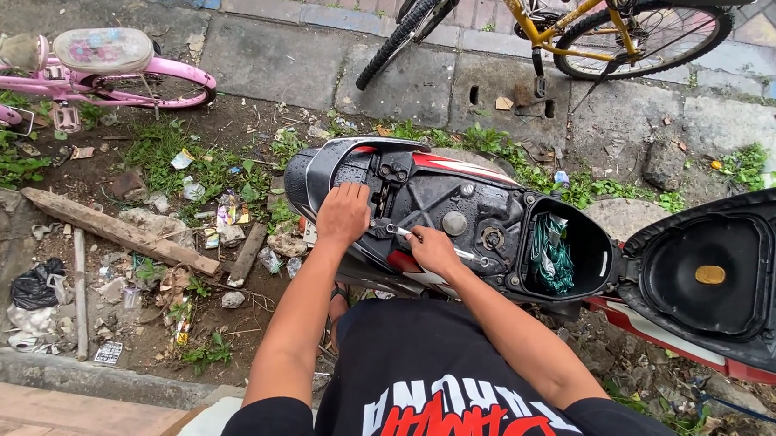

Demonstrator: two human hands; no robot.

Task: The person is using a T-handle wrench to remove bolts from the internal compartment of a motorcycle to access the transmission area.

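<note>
Your right hand has its fingers clamped on a slim silver tool, its long axis running left to right across the exposed black frame of the scooter, with the working tip pointing left toward your other hand. Your left hand rests just beside that tip, fingers curled down together on the rear of the frame; you cannot tell whether they pinch anything underneath. The right hand is the nearer one to the tool's handle, the left to its tip. To the right, the open storage tub holds green cord, and the raised seat lies beyond.
</note>
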